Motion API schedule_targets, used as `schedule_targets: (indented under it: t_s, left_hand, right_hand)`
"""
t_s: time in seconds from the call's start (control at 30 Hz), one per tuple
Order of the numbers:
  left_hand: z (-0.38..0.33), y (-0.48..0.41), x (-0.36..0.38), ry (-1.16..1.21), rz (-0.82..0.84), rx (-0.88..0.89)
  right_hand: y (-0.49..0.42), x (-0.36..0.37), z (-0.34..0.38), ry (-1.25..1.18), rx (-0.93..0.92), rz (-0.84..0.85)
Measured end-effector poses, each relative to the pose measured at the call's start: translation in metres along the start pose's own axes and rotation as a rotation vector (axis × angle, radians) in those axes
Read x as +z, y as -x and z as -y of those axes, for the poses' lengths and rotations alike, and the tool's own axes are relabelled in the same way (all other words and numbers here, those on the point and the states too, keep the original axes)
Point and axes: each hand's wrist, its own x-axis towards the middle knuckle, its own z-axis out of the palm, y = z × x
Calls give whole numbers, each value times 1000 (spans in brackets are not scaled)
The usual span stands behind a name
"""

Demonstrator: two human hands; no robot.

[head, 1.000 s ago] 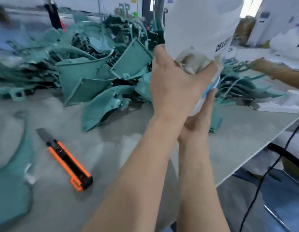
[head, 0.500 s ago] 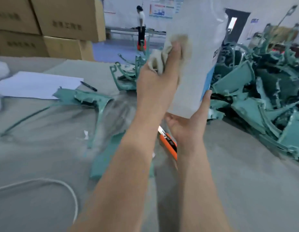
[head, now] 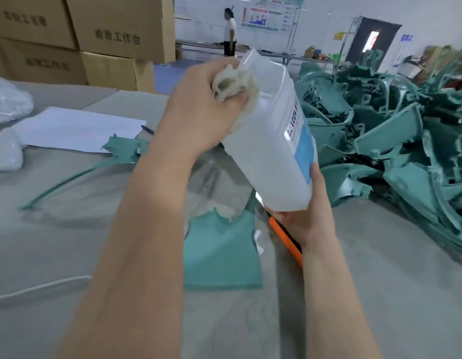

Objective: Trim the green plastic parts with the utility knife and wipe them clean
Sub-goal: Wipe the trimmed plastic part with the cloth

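Note:
My left hand [head: 206, 110] grips a crumpled off-white cloth [head: 233, 82] and holds it against the upper end of a translucent white jug [head: 271, 141] with a blue label. My right hand [head: 306, 216] grips the jug's lower end from below; the jug is tilted, top to the left. Under the jug a flat green plastic part [head: 219, 252] lies on the grey table [head: 393, 294]. The orange utility knife [head: 285, 240] lies beside that part, partly hidden by my right wrist. A long thin green part [head: 116, 156] lies further left.
A big heap of green plastic parts [head: 395, 141] fills the right side. White paper [head: 77, 129] with a pen [head: 148, 130] and a white plastic bag [head: 7, 104] lie at the left, a white cord [head: 41, 287] near me. Cardboard boxes [head: 95, 35] stand behind. A person [head: 230, 31] stands far back.
The view swung left, bringing the boxes and paper into sight. The jug has come down and tilted, and my left hand now holds the cloth bunched at its upper end.

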Motion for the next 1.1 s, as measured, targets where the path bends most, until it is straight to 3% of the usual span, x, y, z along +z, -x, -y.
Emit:
schedule_targets:
  t_s: [0.17, 0.33, 0.43, 0.5, 0.63, 0.73, 0.8, 0.97, 1.1]
  left_hand:
    - [-2, -8, 6, -64, 28, -55]
    - [-6, -8, 24, -16, -229, -156]
    - [-9, -11, 24, -94, -278, -203]
    - [-12, -13, 17, -159, -198, -214]
    - [-20, -14, 0, -201, 127, -77]
    - [-25, -15, -5, -237, 219, -26]
    - [-25, -17, -2, -235, 162, -54]
    - [-20, -25, 9, -173, -165, -114]
    - [-13, -29, 4, -75, -343, -54]
  right_hand:
    - [-3, -5, 1, 26, 34, -7]
    - [-5, -7, 2, 28, 15, -34]
    - [-5, -8, 3, 34, -5, -25]
    - [-5, -8, 3, 35, 5, -25]
    - [-5, -11, 3, 10, 16, -27]
    - [-4, -11, 4, -4, 25, -20]
    - [-4, -11, 4, -16, 31, -17]
    - [-5, -10, 5, 11, 30, -47]
    - [-3, -11, 4, -59, 41, -62]
